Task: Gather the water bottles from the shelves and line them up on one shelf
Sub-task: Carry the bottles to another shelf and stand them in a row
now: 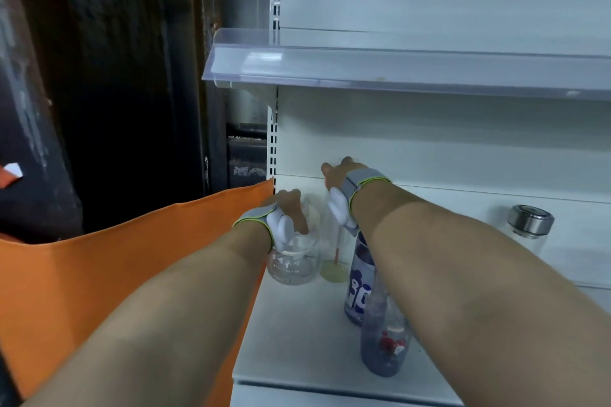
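The left hand (291, 208) grips the top of a clear glass bottle (294, 258) that stands at the far left of the lower shelf (297, 334), near the back panel; the fingers are curled over its lid from above. The right hand (344, 178) is closed around the top of a tall clear bottle with a yellowish base (334, 261), which stands just beside the first one, on its right. Both wrists carry a grey band with a green edge and a white padded piece. Under the right forearm stand two more bottles, closer to the front edge: a bluish bottle with dark blue print (358, 287), and in front of it a purple tinted bottle with a red and white picture (385, 344); the two appear to touch, but the arm hides part of them. Well apart, toward the right side of the same shelf, a glass bottle with a silver metal cap (529, 228) stands upright near the back. Above, the upper shelf (396, 66) has a transparent plastic front strip. On the left of the shelf unit, an orange panel (115, 274) stands against its side, and behind it the wall is dark.
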Available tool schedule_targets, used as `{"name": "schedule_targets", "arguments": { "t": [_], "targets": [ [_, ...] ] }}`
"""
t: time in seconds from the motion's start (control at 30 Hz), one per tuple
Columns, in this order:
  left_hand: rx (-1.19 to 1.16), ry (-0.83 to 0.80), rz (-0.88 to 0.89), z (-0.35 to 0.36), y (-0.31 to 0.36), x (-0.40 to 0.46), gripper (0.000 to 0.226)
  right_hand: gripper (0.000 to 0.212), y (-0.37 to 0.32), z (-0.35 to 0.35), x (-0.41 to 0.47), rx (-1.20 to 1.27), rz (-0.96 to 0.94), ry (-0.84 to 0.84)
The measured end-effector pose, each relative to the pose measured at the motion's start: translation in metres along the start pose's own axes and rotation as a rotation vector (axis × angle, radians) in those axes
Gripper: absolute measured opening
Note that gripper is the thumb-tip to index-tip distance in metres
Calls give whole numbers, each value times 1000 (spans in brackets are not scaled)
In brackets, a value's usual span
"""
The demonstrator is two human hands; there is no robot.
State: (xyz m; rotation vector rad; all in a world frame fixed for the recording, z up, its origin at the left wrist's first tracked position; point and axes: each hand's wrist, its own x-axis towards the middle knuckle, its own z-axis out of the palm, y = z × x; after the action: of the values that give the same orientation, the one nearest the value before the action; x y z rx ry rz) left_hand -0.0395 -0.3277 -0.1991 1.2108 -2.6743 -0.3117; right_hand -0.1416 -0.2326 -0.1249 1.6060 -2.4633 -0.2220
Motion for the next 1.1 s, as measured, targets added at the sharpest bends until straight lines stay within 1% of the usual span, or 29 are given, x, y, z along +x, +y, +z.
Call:
{"name": "schedule_targets", "arguments": {
  "t": [0.03, 0.1, 0.17, 0.27, 0.37, 0.47, 0.53, 0.63, 0.7, 0.77, 0.8, 0.83, 0.87, 0.93, 0.97, 1.03, 1.1],
  "targets": [
    [17, 3, -5, 0, 1, 0, 39, 47, 0, 2, 2, 1, 15, -3],
    [22, 34, -8, 3, 2, -1, 57, 46, -2, 5, 4, 13, 9, 6],
    [7, 48, -16, 6, 3, 0, 64, 40, -1, 8, 8, 18, 11, 24],
    [12, 68, -26, 8, 3, 0, 64, 40, 0, 13, 11, -21, 28, 60],
    [23, 146, -17, 11, 7, -4, 54, 43, -5, 13, 12, -4, 70, 44],
    [23, 143, -11, 14, 6, -5, 51, 42, -6, 11, 9, 20, 83, 45],
    [12, 127, -43, 12, 7, -5, 54, 43, -1, 12, 9, 2, 81, 32],
    [0, 74, -58, -1, 12, -9, 60, 52, 7, 10, 5, 56, 78, -19],
    [-26, 46, -52, -15, 15, -14, 64, 64, 11, 2, 1, 137, 86, -33],
    [-108, 62, -70, -27, 15, -15, 57, 78, 13, -12, -4, 205, 79, -38],
    [-169, 109, -87, -31, 16, -17, 51, 82, 17, -20, -10, 240, 82, -18],
    [-224, 196, -98, -34, 20, -20, 46, 85, 22, -26, -15, 281, 86, 9],
    [-255, 319, -104, -35, 25, -21, 44, 88, 27, -31, -17, 319, 90, 58],
    [-311, 563, -58, -38, 36, -23, 42, 92, 41, -41, -21, 379, 125, 128],
    [-359, 645, -1, -41, 42, -25, 40, 93, 49, -45, -25, 401, 137, 144],
    [-474, 710, 134, -44, 55, -30, 32, 95, 62, -53, -33, 442, 176, 174],
    [-560, 700, 246, -47, 69, -36, 26, 94, 73, -58, -42, 488, 206, 210]
  ]
}}
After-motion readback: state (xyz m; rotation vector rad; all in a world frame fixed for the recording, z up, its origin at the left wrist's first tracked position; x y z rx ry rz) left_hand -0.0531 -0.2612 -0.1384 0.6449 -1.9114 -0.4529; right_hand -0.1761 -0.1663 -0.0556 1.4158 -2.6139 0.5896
